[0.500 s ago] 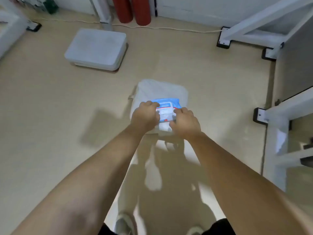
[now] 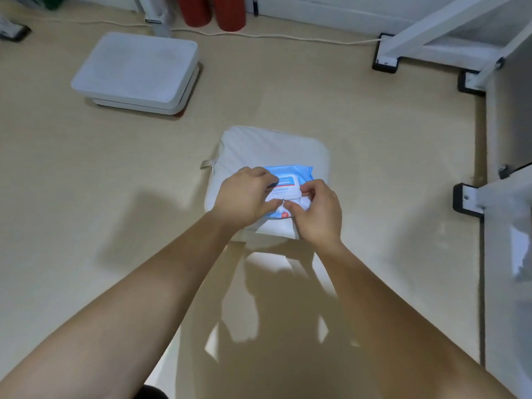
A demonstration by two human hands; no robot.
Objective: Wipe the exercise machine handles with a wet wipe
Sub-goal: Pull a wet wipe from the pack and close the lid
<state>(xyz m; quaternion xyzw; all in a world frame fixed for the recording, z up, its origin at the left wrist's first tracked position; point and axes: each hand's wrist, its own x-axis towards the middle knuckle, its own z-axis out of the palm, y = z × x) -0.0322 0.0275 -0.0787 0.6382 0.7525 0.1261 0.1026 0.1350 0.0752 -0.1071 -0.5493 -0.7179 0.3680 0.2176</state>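
A blue pack of wet wipes with a white flip lid lies on a white padded stool in the middle of the floor. My left hand rests on the pack's left side and holds it down. My right hand pinches a white wipe at the pack's opening, just under the raised lid. No machine handle is clearly in view.
A white stepped platform sits on the beige floor at the back left. White machine frame legs with black feet stand at the back right and along the right edge. Two red cylinders and a white cable lie near the far wall.
The lid of the pack has come up and my right hand's fingers have closed on a white wipe at the opening. My left hand stays on the pack.
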